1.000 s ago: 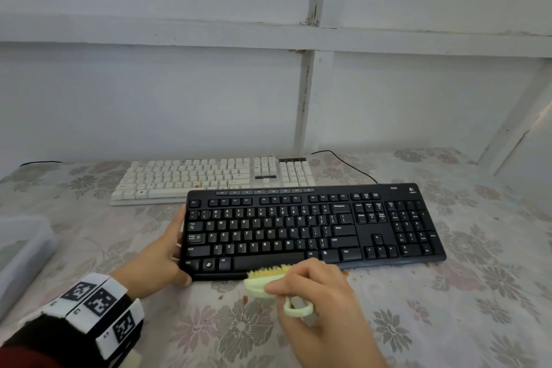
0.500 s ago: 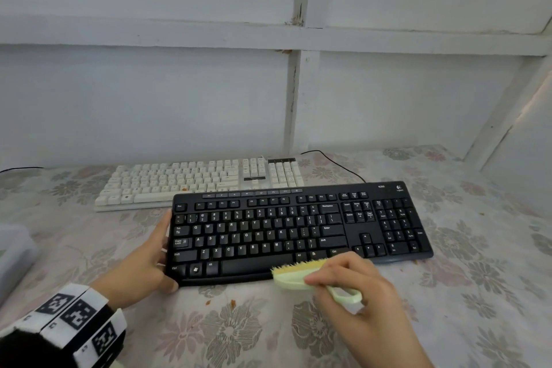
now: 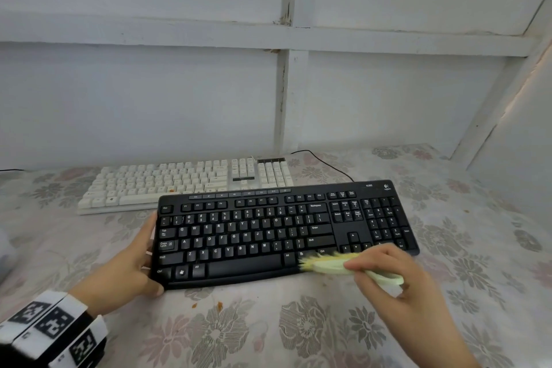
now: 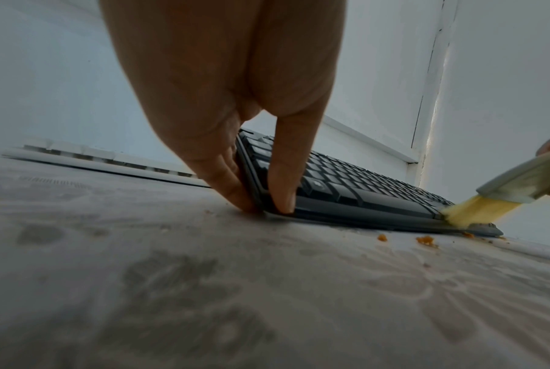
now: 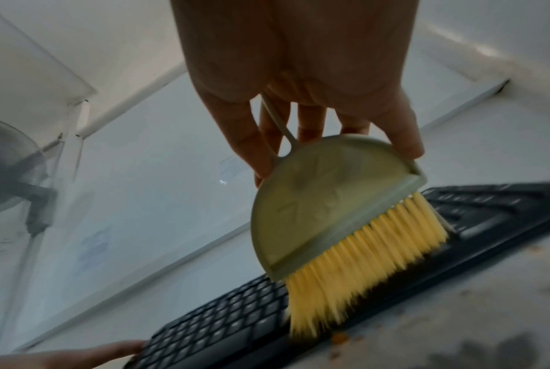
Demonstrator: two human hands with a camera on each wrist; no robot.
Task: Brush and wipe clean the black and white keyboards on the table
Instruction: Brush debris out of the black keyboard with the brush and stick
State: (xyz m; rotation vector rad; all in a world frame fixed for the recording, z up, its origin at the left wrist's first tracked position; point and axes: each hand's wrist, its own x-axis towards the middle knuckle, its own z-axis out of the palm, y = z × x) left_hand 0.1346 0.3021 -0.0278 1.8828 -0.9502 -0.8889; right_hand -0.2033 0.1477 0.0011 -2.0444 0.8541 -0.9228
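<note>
The black keyboard (image 3: 277,230) lies on the flowered tablecloth, with the white keyboard (image 3: 185,182) just behind it to the left. My left hand (image 3: 131,260) grips the black keyboard's (image 4: 346,192) left end, thumb on the front corner and fingers (image 4: 229,184) against the side edge. My right hand (image 3: 397,281) holds a pale green hand brush (image 3: 343,266) with yellow bristles. Those bristles (image 5: 355,264) touch the keyboard's (image 5: 223,332) bottom key row, right of the space bar. The brush (image 4: 500,197) looks motion-blurred.
Orange crumbs (image 3: 219,305) lie on the cloth (image 3: 298,331) in front of the keyboard. A black cable (image 3: 328,164) runs from the back wall behind the keyboards. White panelled walls close in the table at the back and right.
My right hand has swept the brush to the right along the black keyboard's front row, from the space bar to beyond it. The left hand keeps its hold.
</note>
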